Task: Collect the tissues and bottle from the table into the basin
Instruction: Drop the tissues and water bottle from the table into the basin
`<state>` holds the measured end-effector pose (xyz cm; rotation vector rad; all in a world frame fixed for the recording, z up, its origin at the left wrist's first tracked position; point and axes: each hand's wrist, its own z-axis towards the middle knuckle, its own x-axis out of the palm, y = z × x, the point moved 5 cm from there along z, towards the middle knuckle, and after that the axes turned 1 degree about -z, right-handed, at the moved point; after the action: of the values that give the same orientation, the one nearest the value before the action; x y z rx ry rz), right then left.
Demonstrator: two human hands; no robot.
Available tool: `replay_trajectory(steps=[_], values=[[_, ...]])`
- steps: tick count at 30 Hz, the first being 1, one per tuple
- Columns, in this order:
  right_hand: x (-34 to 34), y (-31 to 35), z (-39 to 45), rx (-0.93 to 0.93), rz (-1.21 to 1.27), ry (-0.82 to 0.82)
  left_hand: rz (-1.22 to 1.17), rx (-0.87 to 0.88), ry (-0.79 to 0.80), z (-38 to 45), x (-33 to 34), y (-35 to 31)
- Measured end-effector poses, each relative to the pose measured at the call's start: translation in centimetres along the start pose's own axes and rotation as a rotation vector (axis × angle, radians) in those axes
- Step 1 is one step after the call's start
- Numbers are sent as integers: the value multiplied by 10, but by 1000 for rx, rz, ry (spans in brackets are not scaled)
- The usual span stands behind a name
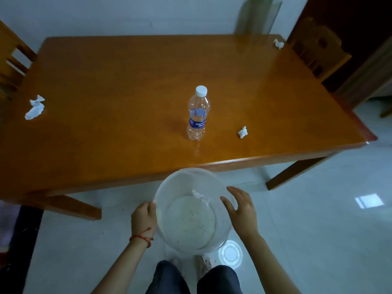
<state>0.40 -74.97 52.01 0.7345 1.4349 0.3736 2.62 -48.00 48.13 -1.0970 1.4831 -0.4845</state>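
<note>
A clear plastic basin (169, 236) is held in front of the table's near edge. My left hand (144, 217) grips its left rim. My right hand (241, 211) hovers at its right rim with fingers spread, touching or nearly touching it. One crumpled tissue (200, 196) lies inside the basin. On the orange wooden table (106, 102) a clear water bottle (197, 114) with a white cap and blue label stands upright at the middle. Crumpled tissues lie at the left edge (35, 107), right of the bottle (242, 132), and at the far right corner (278, 43).
Wooden chairs stand at the table's left (12, 60) and far right (318, 52). A translucent green chair back (256, 15) rises beyond the far edge. A round clear lid (230, 253) lies on the tiled floor by my feet.
</note>
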Motion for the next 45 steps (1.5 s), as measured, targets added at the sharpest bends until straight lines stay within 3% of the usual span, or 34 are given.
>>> replay_trajectory(steps=[10, 27, 33, 39, 45], values=[[-28, -5, 43, 70, 103, -11, -12, -4, -10, -8, 18, -21], [-45, 59, 195, -239, 291, 173, -47, -224, -321, -50, 55, -35], [-44, 102, 228, -338, 358, 141, -35, -233, -350, -52, 58, -39], [-25, 122, 246, -365, 338, 223, -42, -211, -349, -52, 55, -42], [-30, 119, 243, -422, 283, 124, -53, -200, -343, -54, 55, -45]])
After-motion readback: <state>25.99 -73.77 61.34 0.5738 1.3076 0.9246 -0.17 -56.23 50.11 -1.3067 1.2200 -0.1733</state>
